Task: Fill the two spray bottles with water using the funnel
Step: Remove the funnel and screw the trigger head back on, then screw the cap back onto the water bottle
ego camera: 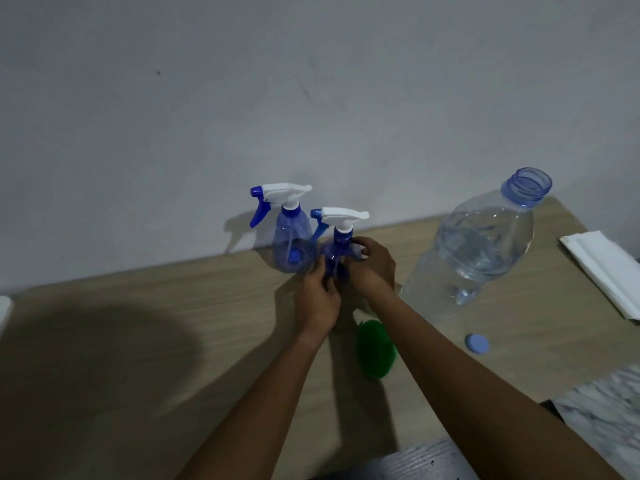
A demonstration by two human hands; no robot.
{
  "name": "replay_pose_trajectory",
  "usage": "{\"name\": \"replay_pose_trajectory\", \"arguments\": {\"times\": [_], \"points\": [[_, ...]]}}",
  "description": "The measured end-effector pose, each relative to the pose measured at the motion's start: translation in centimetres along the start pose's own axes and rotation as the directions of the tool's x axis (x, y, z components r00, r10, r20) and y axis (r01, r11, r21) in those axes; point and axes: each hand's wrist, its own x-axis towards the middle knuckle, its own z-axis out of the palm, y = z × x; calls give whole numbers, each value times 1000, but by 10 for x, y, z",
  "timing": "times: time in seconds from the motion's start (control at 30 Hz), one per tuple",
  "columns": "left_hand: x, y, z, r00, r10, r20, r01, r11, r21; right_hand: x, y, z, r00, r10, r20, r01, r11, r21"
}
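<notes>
Two blue translucent spray bottles with white-and-blue trigger heads stand near the wall. The far spray bottle [293, 244] stands free on the left. Both my hands wrap the body of the near spray bottle [337, 237]: my left hand [320, 299] from the left and my right hand [372, 268] from the right. Its lower half is hidden by my fingers. A green funnel [375, 348] lies on the table between my forearms. The big clear water bottle [485, 247] stands uncapped at the right, partly filled.
The wooden table [138, 341] runs along a pale wall. The water bottle's blue cap [477, 342] lies near my right forearm. A folded white cloth [609, 268] lies at the far right. A marble-patterned surface [602, 410] shows at the lower right.
</notes>
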Motion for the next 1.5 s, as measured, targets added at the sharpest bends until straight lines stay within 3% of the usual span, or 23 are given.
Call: {"name": "replay_pose_trajectory", "arguments": {"times": [0.13,0.4,0.53,0.67,0.73,0.83,0.93,1.1,1.3,1.5], "points": [[7,7,6,999,-23,45,21,998,52,6,-4,3,998,-58,-21,58,998,15],[6,14,2,993,-73,95,71,997,26,-10,-18,-11,987,-86,135,92,995,-40],[-19,10,-12,994,-92,63,93,996,-12,-58,-14,-45,932,-281,228,295,955,-28],[-57,19,-23,994,-100,-46,94,988,-120,-97,32,-87,845,-486,223,508,859,-53],[-73,36,-19,996,-62,-62,48,979,-199,-104,59,-106,818,-536,210,556,830,-47],[-89,70,-3,990,79,-121,-101,976,-192,-109,93,-136,789,-609,79,612,791,-15],[-98,105,22,977,187,-101,-203,964,-172,-96,126,-165,849,-528,-20,526,848,-57],[-101,141,58,978,179,-110,-200,953,-229,-57,167,-200,962,-265,73,275,926,-258],[-105,149,74,958,124,-259,-182,959,-215,-39,183,-207,966,-173,190,231,910,-344],[-108,154,75,952,91,-292,-158,965,-212,-29,184,-213,943,-223,247,297,899,-322]]}}
